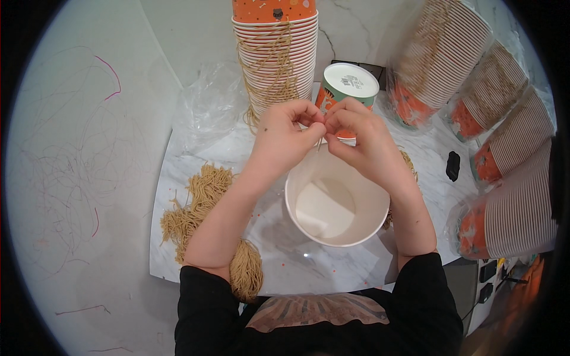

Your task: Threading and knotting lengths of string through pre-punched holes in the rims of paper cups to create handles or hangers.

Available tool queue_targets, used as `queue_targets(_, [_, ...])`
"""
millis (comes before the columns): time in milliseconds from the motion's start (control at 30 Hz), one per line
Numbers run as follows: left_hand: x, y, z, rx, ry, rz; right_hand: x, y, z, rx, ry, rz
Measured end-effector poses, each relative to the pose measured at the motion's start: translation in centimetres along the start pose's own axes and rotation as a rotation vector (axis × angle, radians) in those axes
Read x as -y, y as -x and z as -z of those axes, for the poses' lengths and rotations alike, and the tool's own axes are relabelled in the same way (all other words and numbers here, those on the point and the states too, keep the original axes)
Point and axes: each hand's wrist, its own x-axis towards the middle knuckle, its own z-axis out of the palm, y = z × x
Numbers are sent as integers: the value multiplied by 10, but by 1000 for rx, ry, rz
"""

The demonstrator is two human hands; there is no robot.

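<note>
My hands meet over the far rim of a white paper bucket (365, 210), which stands open in front of me with its inside visible. My left hand (285, 133) and my right hand (362, 130) have their fingertips pinched together on a thin tan cord (320, 144). A short end of that cord hangs down near the bucket's far wall; the rest is hidden by the fingers. Loose tan cords lie in a heap (205, 193) left of my left forearm. Another bundle of cords (246, 270) sits at the table's near edge, beside my left elbow.
A tall stack of nested buckets (276, 65), draped with cords, rises at the back beside crumpled clear plastic (208, 107). An orange-green bucket (350, 81) stands upside down behind my hands. Several wrapped bucket stacks (516, 196) lean along the right, near a small black object (453, 166).
</note>
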Motion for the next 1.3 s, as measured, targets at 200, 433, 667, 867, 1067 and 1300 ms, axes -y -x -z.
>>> queue_targets(200, [3,0,-7,-92,-177,-74,-3,-2,0,-57,15,26])
queue_targets(433, [10,-4,-20,-135,429,42,-10,-3,3,-73,-37,-73])
queue_targets(667, [15,-10,0,50,455,359,-8,-3,3,-24,5,-42])
queue_targets(867, [23,-12,-4,-26,291,148,-13,-4,-1,-10,48,-6])
queue_targets(1067, [30,-12,-17,-83,358,-51,-15,-7,8,-43,-128,-144])
queue_targets(1300, [20,-10,-19,-66,435,-40,-17,-8,15,-38,-383,-191])
